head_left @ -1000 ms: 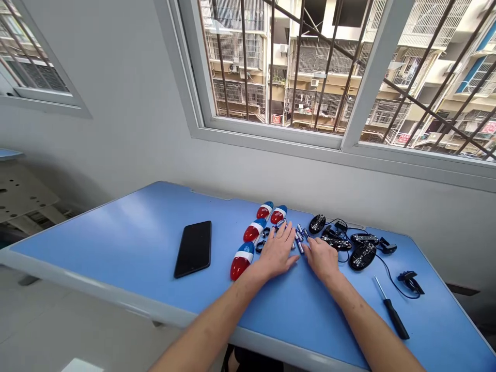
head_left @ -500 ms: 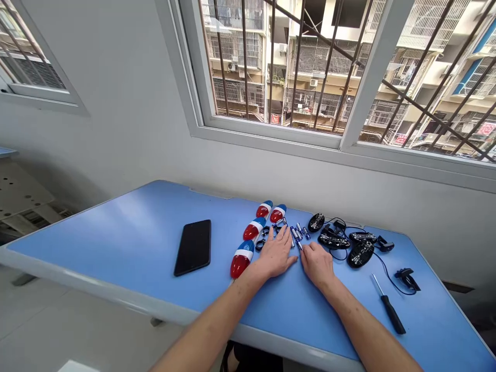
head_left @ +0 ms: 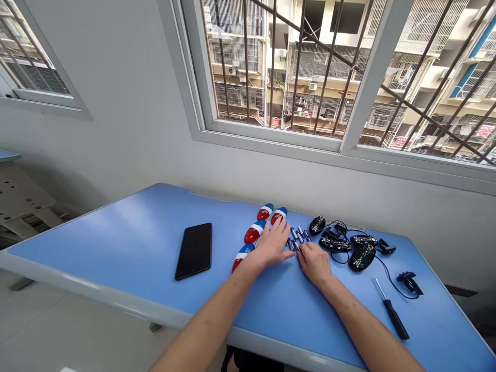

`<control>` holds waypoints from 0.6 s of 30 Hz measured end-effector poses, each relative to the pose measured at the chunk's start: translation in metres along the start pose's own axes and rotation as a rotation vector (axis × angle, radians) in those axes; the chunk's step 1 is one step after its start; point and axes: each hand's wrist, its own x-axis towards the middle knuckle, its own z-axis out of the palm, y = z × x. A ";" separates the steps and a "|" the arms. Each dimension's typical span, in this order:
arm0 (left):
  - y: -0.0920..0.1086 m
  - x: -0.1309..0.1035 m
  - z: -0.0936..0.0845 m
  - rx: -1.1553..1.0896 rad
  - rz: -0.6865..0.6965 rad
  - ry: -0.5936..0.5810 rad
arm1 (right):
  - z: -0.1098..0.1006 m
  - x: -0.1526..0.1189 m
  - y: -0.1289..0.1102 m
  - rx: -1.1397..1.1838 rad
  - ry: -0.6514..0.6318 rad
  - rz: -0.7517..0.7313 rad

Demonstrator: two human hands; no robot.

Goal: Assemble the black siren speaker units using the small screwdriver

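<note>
My left hand [head_left: 273, 244] hovers over or rests on the small parts beside the shells, fingers spread, and hides what is under it. Several blue-and-silver batteries [head_left: 299, 235] lie in a cluster between my hands. My right hand [head_left: 315, 263] rests on the table with its fingers closed at the near end of the cluster, on a battery [head_left: 296, 246]. Left of the batteries, several glossy oval shells [head_left: 253, 232] in blue, white and red lie in two rows. My left wrist partly covers the nearest shell [head_left: 243, 256].
Black patterned oval units [head_left: 361, 257] with cables and a clip-like bracket [head_left: 409, 283] lie to the right. A screwdriver [head_left: 394, 315] with a black handle is near my right forearm. A black phone or tablet [head_left: 194, 251] lies left on the blue table [head_left: 127, 243], below the barred window.
My left hand has shifted left and away from me, over the black rings that showed before. The battery by my right fingers now lies closer in line with the others.
</note>
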 end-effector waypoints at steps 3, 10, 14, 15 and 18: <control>-0.011 0.016 -0.022 0.012 0.025 -0.077 | 0.007 -0.002 0.004 0.018 0.104 -0.026; -0.020 0.058 -0.019 0.084 0.090 -0.153 | 0.023 -0.006 0.013 0.009 0.236 -0.053; -0.020 0.071 -0.002 0.123 0.102 -0.192 | 0.024 -0.010 0.014 0.002 0.261 -0.055; -0.021 0.074 0.001 0.130 0.104 -0.200 | 0.024 -0.010 0.015 0.002 0.261 -0.052; -0.022 0.079 0.009 0.136 0.123 -0.207 | 0.024 -0.011 0.016 0.006 0.249 -0.036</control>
